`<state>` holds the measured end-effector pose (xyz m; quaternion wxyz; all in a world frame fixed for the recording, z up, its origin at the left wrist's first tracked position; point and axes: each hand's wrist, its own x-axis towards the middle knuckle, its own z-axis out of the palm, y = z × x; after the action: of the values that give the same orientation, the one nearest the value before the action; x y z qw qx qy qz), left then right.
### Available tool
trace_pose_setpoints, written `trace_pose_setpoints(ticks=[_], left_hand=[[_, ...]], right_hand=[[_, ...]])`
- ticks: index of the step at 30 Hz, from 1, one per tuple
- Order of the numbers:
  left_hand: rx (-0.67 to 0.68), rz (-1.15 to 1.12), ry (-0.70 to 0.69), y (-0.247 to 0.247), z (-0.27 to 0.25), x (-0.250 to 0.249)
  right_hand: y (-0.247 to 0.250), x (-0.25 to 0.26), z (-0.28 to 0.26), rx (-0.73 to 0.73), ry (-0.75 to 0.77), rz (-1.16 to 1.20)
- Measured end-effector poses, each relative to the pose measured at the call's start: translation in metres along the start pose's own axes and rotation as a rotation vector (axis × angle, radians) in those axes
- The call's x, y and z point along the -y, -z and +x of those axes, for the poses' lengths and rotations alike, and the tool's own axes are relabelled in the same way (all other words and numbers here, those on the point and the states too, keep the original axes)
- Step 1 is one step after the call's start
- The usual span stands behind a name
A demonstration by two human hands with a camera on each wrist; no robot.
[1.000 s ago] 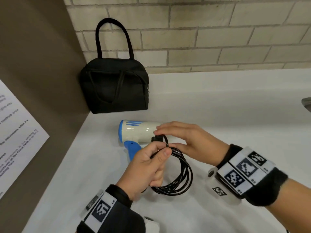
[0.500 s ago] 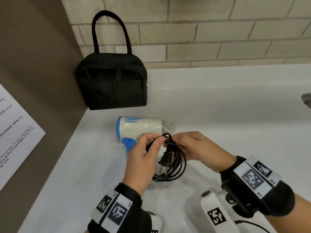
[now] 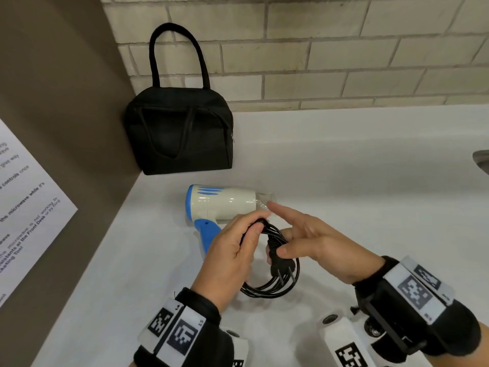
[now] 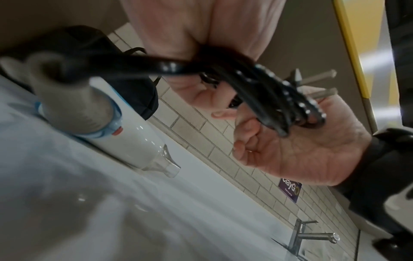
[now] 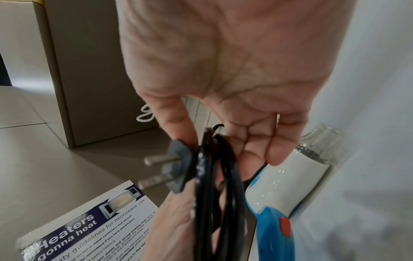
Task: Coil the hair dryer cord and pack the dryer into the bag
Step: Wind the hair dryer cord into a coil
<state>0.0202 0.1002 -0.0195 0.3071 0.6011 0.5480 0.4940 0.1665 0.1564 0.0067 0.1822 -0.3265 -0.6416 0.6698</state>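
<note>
A white and blue hair dryer (image 3: 222,205) lies on its side on the white counter (image 3: 370,207), nozzle to the right. Behind it a black bag (image 3: 180,131) stands in the corner, zipped, with one handle up. My left hand (image 3: 248,229) grips the top of the coiled black cord (image 3: 277,287), which hangs just above the counter in front of the dryer. My right hand (image 3: 296,234) pinches the plug (image 3: 277,263) against the coil with its thumb, index finger straight out, prongs pointing down. In the right wrist view the thumb presses the plug (image 5: 178,166) beside the cord (image 5: 214,194).
A brown side panel with a printed notice (image 3: 26,207) closes the left side. A tiled wall (image 3: 344,62) runs behind the counter. A metal faucet (image 4: 312,234) stands further right along the counter, its edge showing in the head view (image 3: 481,160).
The plug went from the top of the coil, near the dryer, to lying across the coil with prongs down. My right index finger has straightened. The dryer stays put.
</note>
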Motion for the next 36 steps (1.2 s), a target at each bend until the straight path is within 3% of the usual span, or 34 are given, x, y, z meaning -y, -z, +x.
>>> trace_pose_setpoints(ticks=[3, 7, 13, 18, 23, 30, 32, 36], left_hand=[[-0.019, -0.077, 0.079, -0.001, -0.002, 0.001], [-0.141, -0.102, 0.113, 0.000, -0.001, 0.002], [-0.271, -0.083, 0.092, -0.002, 0.007, -0.004], [-0.282, -0.126, 0.136, -0.002, 0.008, -0.004], [-0.281, -0.143, 0.167, 0.001, 0.008, -0.002], [-0.227, -0.023, 0.021, -0.008, 0.003, 0.001], [-0.224, 0.018, -0.045, -0.011, 0.003, 0.002], [-0.284, 0.063, -0.179, -0.013, 0.006, 0.004]], right_hand=[[0.000, -0.003, -0.003, 0.002, 0.022, 0.017], [-0.005, -0.001, -0.011, -0.011, 0.148, -0.056], [-0.015, -0.002, -0.023, -0.096, 0.281, -0.343], [-0.022, -0.007, -0.024, -0.189, 0.265, -0.614], [-0.020, -0.008, -0.021, -0.237, 0.243, -0.633], [-0.019, -0.010, -0.008, -0.482, 0.529, -1.020], [-0.025, -0.008, -0.004, -0.501, 0.553, -0.863], [-0.031, -0.004, 0.000, -0.564, 0.445, -0.054]])
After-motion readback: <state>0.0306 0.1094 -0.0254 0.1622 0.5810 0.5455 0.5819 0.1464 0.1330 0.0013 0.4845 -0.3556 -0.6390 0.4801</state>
